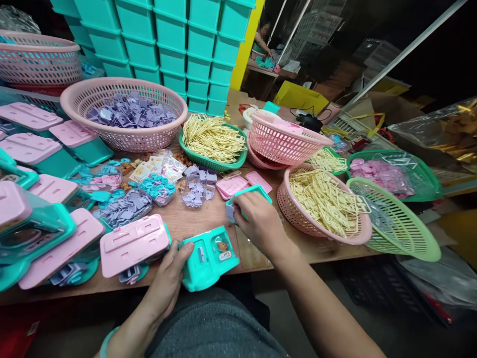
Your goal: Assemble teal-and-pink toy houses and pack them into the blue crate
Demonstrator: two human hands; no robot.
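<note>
My left hand [169, 278] grips a teal plastic toy box [208, 256] at the table's near edge, its open side facing up with small parts inside. My right hand [257, 221] is closed on a small lilac plastic piece [230, 212], just in front of a teal frame part [249, 192]. A loose pile of lilac pieces [197, 186] lies a little beyond, next to flat pink lids [238, 185]. A finished box with a pink lid [132, 243] sits left of the teal box.
Pink baskets hold lilac pieces [126, 112] and cream wire-like parts [328, 201]; a green tray [214, 139] holds more cream parts. Assembled pink-and-teal boxes [40, 199] crowd the left. Teal crates [167, 40] are stacked behind. An empty green basket [395, 219] overhangs the right edge. Another person works far back.
</note>
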